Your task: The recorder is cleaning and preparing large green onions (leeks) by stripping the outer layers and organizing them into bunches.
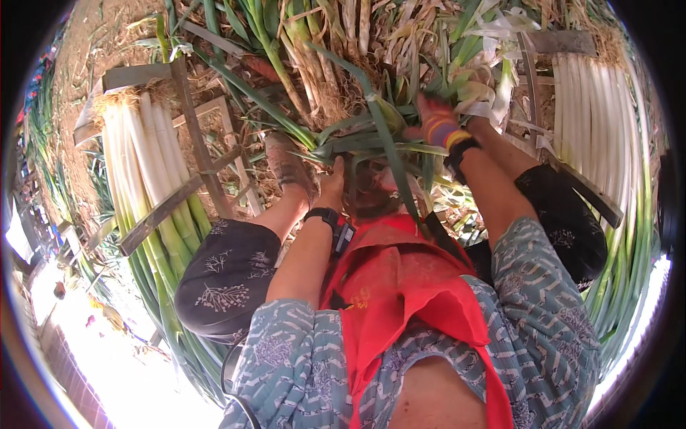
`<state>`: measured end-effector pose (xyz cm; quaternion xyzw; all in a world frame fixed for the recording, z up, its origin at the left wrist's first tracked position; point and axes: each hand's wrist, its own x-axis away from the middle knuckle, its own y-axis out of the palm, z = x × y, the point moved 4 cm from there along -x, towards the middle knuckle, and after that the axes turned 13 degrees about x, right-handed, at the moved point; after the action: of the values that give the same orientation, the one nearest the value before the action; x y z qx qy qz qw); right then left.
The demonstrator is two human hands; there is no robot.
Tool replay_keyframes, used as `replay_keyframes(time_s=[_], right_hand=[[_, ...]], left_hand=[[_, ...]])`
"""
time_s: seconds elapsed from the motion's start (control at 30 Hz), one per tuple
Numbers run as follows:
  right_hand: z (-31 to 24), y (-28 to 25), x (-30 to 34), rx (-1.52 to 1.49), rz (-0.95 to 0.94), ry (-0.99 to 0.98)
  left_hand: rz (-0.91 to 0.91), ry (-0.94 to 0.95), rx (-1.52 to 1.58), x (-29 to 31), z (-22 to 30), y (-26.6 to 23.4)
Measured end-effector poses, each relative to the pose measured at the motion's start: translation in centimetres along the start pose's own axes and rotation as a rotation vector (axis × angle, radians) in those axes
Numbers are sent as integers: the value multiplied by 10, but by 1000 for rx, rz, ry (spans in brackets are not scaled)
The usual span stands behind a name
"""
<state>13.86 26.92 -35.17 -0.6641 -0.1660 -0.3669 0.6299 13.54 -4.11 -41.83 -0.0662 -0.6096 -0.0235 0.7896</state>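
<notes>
My left hand (331, 187), with a dark watch at its wrist, is low between my knees. Its thumb lies against the green leaves of a long green onion (391, 146); the other fingers are mostly hidden, and the hand looks closed on the leaves. Farther right, my right hand (437, 123) wears a reddish glove with a striped purple and yellow cuff. It is by the leafy tops and pale peelings, its fingers smeared by motion. Just beyond my hands stands a bunch of untrimmed green onions (325, 79) with brownish roots and dry skins.
On the left, a metal rack (207, 154) holds cleaned white-stemmed green onions (136, 146). Another rack (589, 196) at the right holds more cleaned stalks (593, 114). Loose peelings (414, 36) litter the ground. My red apron (400, 279) hangs between my knees.
</notes>
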Motion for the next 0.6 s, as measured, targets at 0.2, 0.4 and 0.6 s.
replay_keyframes(time_s=[0.2,0.4,0.6], right_hand=[[-78,113,36,-407,-174,-209],[-110,90,49,-476,-459,-208],[-33,-29,47,-22,-123,-525]], left_hand=[[-386,-321,481,42,8,60],[-464,-52,349,71,32,63],[-663,107,345,185,112,119]])
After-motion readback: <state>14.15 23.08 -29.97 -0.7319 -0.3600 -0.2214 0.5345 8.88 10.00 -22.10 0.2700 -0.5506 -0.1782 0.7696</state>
